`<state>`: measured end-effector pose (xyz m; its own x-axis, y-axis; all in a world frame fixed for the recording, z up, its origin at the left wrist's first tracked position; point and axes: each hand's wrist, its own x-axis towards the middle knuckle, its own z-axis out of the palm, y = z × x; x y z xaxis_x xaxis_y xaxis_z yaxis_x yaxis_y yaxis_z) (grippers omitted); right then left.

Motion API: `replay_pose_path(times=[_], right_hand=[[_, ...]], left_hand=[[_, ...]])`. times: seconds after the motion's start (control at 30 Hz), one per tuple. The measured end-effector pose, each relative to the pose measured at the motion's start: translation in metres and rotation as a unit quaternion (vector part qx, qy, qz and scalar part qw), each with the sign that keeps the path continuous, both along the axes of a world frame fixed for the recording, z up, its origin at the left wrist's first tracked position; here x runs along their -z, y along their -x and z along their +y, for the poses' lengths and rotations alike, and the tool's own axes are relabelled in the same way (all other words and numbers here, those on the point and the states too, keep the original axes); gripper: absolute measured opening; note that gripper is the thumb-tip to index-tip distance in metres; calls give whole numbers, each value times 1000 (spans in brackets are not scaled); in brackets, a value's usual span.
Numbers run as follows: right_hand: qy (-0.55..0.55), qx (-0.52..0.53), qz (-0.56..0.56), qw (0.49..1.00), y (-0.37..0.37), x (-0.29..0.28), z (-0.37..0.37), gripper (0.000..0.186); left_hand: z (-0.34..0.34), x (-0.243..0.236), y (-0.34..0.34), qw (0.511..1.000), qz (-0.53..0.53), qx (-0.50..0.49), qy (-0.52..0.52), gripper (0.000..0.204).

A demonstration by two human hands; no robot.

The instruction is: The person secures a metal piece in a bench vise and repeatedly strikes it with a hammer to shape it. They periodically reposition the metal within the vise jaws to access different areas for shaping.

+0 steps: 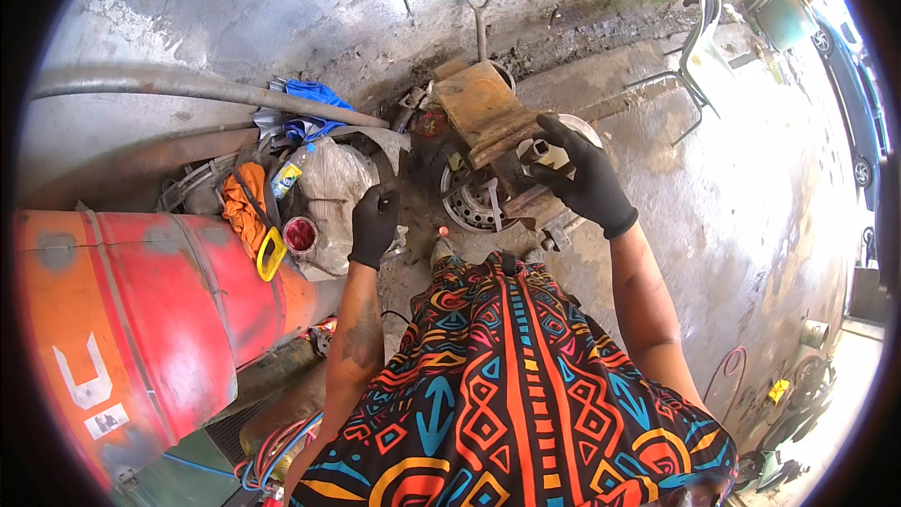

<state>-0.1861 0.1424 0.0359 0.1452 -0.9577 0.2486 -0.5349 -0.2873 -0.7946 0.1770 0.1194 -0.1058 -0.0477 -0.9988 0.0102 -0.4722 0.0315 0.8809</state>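
My right hand (593,183), in a black glove, is raised beside a rusty metal block (481,111). Its thumb and fingers close round a small metal piece (533,152) with a dark hole in its end. Below the block lies a steel wheel rim (460,199), with a flat metal bar (494,205) standing against it. My left hand (374,225), also gloved in black, hangs to the left of the rim with curled fingers. A dark, thin shape shows just above that hand; whether it is gripped cannot be made out.
A large red and orange drum (169,310) lies at the left. Near it are an orange cloth (246,202), a yellow handle (271,255), a red-stained cup (299,235) and a blue cloth (314,99). A D-handled shovel (480,23) leans on the wall; a chair (699,52) stands far right.
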Motion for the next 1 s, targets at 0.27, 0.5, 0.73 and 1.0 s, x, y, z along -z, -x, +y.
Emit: replay_pose_path(times=[0.27,0.5,0.73,1.0], right_hand=[[26,4,54,998,-4,11,-6,59],[29,22,42,998,-8,13,-6,56],[50,14,51,997,-8,13,-6,50],[56,13,55,997,-8,15,-7,46]], left_hand=[[25,18,-8,999,-3,-14,-44,28],[25,12,-8,998,-3,-2,-55,27],[26,6,-3,996,8,-7,-90,28],[26,10,-4,996,-14,-1,-88,29]])
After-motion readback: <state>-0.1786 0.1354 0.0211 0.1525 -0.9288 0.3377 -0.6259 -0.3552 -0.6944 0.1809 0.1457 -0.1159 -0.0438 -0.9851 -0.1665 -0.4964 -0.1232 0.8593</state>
